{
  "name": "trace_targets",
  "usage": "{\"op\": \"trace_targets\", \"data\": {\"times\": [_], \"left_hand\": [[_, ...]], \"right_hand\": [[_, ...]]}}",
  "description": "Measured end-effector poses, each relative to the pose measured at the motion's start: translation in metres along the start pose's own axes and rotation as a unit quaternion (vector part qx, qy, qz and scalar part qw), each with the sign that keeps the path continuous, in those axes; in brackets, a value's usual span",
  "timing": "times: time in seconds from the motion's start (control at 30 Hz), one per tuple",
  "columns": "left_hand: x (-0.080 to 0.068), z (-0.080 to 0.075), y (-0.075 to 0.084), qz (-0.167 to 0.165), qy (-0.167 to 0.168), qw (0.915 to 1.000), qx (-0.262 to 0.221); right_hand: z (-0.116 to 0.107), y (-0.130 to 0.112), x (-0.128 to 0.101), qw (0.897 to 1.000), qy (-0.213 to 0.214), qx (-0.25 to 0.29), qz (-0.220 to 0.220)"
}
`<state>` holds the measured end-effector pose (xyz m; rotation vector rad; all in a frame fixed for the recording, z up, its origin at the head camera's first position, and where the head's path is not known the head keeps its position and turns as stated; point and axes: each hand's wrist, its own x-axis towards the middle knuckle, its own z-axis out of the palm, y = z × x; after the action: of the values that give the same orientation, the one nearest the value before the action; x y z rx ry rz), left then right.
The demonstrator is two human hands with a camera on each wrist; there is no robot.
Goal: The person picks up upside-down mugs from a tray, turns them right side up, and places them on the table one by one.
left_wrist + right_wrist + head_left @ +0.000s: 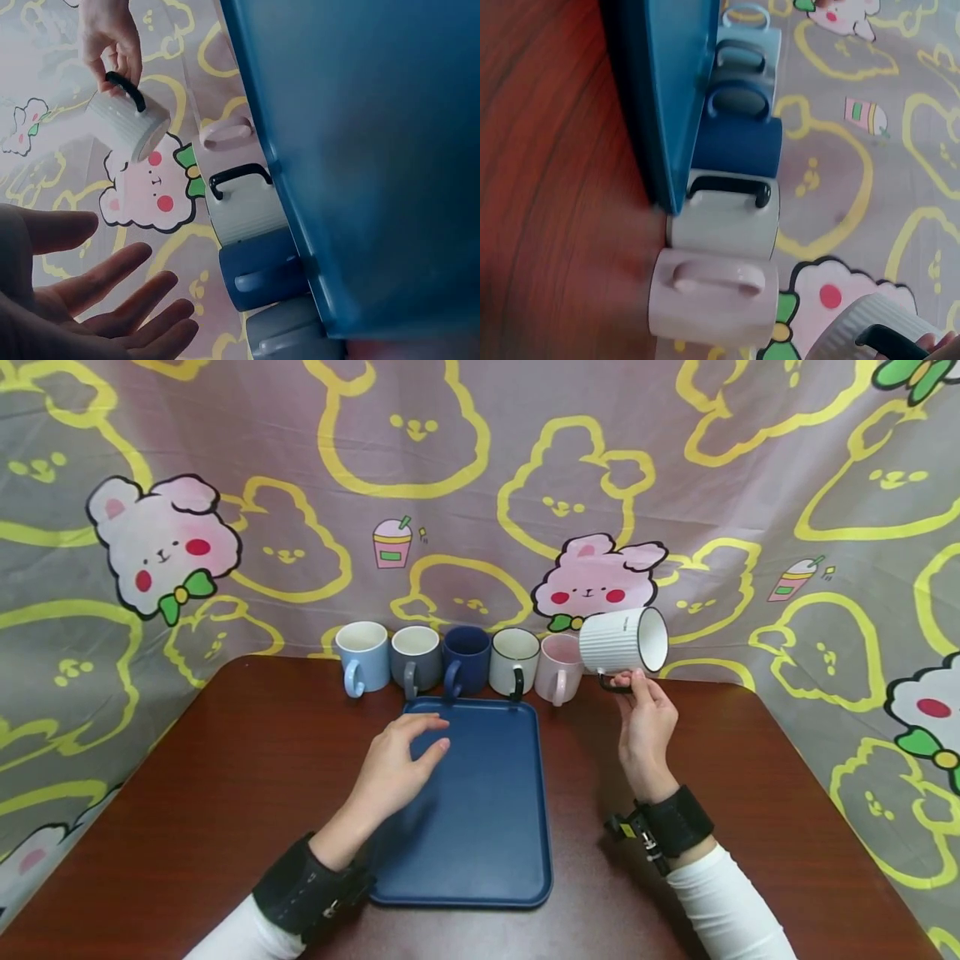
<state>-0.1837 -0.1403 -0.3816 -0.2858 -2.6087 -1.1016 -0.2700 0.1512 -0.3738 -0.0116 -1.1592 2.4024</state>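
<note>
Right hand pinches the black handle of a ribbed white ceramic mug, tilted aloft beside the row. Left hand, fingers spread, hovers over the bare blue plastic tray. Five mugs remain lined behind it on the tabletop; none appears loaded.

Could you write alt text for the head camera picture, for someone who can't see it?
A right hand holds a white ribbed mug tipped sideways above a brown table. The left hand hovers open over a blue tray; five mugs line up behind.

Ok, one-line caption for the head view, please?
Right hand lifts a tilted white ribbed mug by its handle beside five mugs, left hand hovering open over a blue tray.
</note>
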Motion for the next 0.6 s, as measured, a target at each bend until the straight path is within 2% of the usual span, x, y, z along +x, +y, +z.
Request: {"op": "trace_targets", "data": {"times": [0.4,0.6], "left_hand": [[-0.01,-0.008,-0.014,-0.001,-0.024,0.9993,0.029],[-0.018,-0.011,-0.023,-0.011,-0.037,0.9982,0.047]], "right_hand": [[-0.011,0.0,0.014,0.999,0.038,-0.029,-0.01],[-0.016,0.004,0.018,0.998,0.042,-0.044,-0.019]]}}
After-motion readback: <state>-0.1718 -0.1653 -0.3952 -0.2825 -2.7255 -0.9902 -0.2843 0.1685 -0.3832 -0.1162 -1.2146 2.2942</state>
